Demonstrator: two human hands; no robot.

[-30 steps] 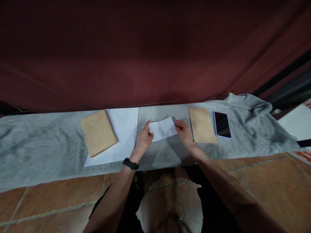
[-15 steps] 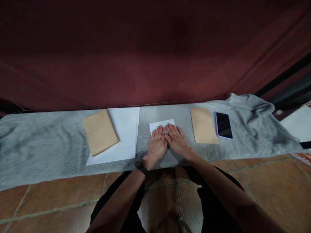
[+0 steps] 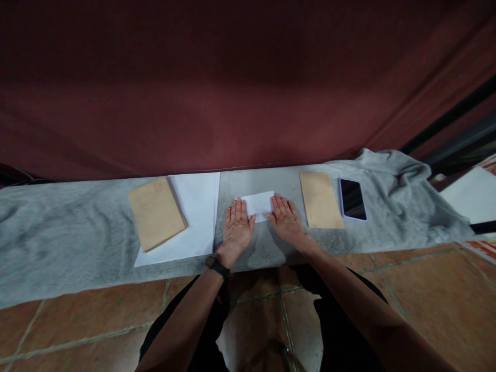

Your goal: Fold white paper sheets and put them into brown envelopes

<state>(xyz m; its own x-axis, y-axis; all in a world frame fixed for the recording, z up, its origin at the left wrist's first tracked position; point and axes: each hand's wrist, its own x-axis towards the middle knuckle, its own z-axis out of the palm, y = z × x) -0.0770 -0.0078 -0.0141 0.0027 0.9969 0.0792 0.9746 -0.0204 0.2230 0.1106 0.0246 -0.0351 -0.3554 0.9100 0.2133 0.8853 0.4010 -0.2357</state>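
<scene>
A folded white sheet of paper [image 3: 259,204] lies on the grey cloth in front of me, with a small flap showing along its near edge. My left hand [image 3: 237,227] presses flat on its left end, fingers stretched out and pointing away from me. On the right end rests my right hand [image 3: 285,219], also flat, its fingers slightly spread. Both palms face down and neither hand grips anything. The fingers cover the two ends of the paper. A dark watch [image 3: 217,265] is on my left wrist.
Left of my hands, a stack of brown envelopes [image 3: 157,214] lies over larger white sheets [image 3: 201,206]. To the right are a single brown envelope [image 3: 321,201] and a phone [image 3: 352,199] in a pale purple case. The grey cloth [image 3: 77,232] bunches up at the far right.
My hands have slid apart, from close together at the middle of the paper to its two ends. More of the folded sheet now shows between them.
</scene>
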